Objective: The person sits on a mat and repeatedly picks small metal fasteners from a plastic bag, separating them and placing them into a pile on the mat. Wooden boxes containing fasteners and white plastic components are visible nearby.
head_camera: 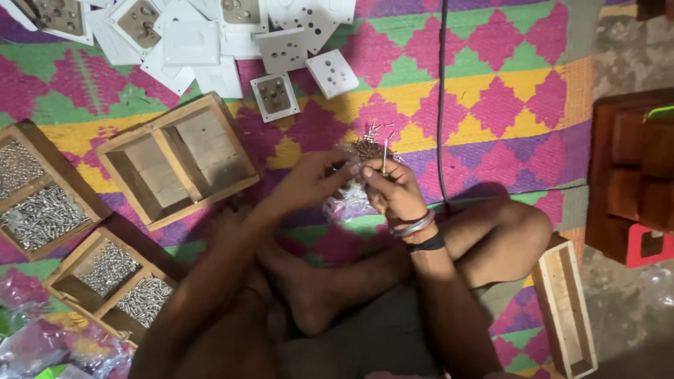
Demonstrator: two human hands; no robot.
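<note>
Woven floor mat [491, 91] in pink, green and yellow diamonds is lying under everything, with bare concrete floor [632, 56] showing at the right. Person is sitting cross-legged; left hand [316, 179] and right hand [393, 189] are meeting just above the mat, fingertips pinching a clear plastic bag of small metal screws [365, 151], one screw sticking upright. White socket plates [281, 49] are lying scattered at the top, some cut off by the edge. An empty two-part wooden tray [179, 158] is sitting just left of the hands; trays of screws [42, 203] are lying farther left. A black cable [441, 98] is running down past the right hand. Dim light is blurring the bag's contents.
</note>
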